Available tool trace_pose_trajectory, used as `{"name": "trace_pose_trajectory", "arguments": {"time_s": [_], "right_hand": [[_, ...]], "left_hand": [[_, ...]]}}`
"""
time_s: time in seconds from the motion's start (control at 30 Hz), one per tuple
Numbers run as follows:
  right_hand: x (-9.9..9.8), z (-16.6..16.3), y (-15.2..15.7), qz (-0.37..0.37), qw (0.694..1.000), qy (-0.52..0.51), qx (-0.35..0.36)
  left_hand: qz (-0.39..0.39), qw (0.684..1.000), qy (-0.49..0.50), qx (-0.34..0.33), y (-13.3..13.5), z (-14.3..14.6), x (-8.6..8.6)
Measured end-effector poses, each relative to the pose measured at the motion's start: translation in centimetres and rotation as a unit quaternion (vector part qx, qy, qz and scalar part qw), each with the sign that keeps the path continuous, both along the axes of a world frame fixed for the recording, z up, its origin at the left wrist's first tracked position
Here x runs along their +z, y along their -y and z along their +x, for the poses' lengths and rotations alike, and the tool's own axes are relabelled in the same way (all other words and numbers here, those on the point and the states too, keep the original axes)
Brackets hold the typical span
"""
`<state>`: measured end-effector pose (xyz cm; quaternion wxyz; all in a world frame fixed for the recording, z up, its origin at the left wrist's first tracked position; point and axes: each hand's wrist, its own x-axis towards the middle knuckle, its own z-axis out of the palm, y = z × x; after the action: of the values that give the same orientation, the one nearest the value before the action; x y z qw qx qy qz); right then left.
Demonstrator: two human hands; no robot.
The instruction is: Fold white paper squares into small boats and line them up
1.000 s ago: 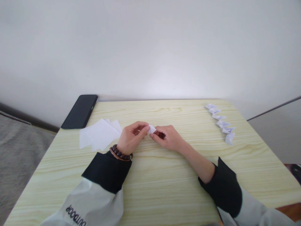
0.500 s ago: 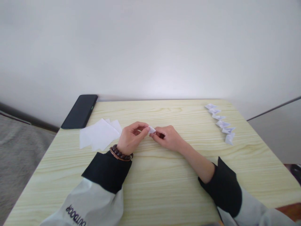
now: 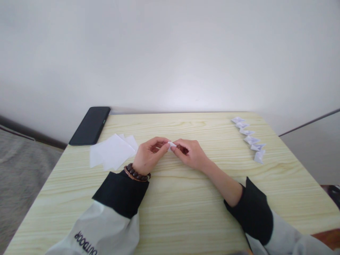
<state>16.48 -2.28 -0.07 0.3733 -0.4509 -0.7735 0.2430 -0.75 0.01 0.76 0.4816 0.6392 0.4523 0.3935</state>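
Observation:
A small folded piece of white paper [image 3: 172, 144] is pinched between my two hands, above the middle of the table. My left hand [image 3: 150, 154], with a beaded bracelet at the wrist, grips its left side between thumb and fingers. On the other side, my right hand [image 3: 190, 153] pinches it with thumb and forefinger. The fingers cover much of the paper, so its full shape is hidden. To the left of my left hand lie several loose white paper sheets [image 3: 113, 152], overlapping one another.
Several small folded paper boats [image 3: 251, 140] stand in a slanting row at the right of the wood-grain table [image 3: 186, 212]. A black smartphone [image 3: 90, 125] lies at the far left corner. Behind the table's back edge rises a white wall [image 3: 170, 56].
My right fingers have shifted slightly on the folded paper, the thumb now closer to its right side. My left hand has barely moved.

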Motion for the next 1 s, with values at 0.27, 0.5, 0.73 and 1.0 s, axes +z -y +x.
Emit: {"name": "trace_pose_trajectory", "arguments": {"time_s": [0.27, 0.5, 0.73, 1.0], "right_hand": [[-0.12, 0.02, -0.2, 0.037, 0.999, -0.017, -0.024], [-0.36, 0.08, -0.35, 0.068, 0.998, 0.008, -0.015], [0.01, 0.1, -0.1, 0.032, 0.999, -0.012, 0.004], [0.05, 0.1, 0.01, -0.012, 0.997, -0.062, -0.051]], "left_hand": [[0.013, 1.0, -0.005, 0.005, 0.01, 0.06, 0.02], [0.054, 0.997, -0.049, -0.01, 0.13, -0.23, 0.41], [0.021, 1.0, -0.015, -0.018, 0.19, -0.09, 0.32], [-0.056, 0.996, 0.058, -0.026, 0.12, 0.25, 0.3]]}}
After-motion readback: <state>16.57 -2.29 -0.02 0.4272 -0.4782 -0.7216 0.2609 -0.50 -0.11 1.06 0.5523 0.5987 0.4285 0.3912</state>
